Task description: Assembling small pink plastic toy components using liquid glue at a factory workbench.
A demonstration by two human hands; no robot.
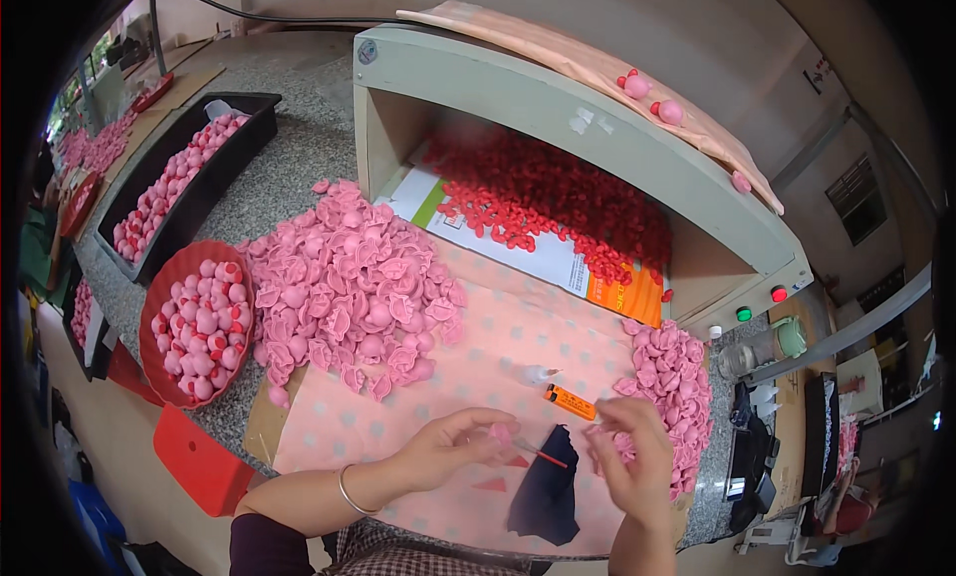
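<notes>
Left hand (460, 439) pinches a pink piece (501, 435) near the table (299, 178) front edge; right hand (637, 457) pinches a thin red-tipped stick (543, 454). Dark cloth (548, 491) between them. Orange tube (570, 403) just beyond. Pink piles (349, 287) flank open mat (518, 337); box (558, 108) behind.

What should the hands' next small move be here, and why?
Probably bring the thin red-tipped stick in the right hand onto the small pink piece pinched in the left hand. The stick's tip already points at that piece, both hands sit close together over the pink dotted cloth, and heaps of pink pieces lie alongside.
</notes>
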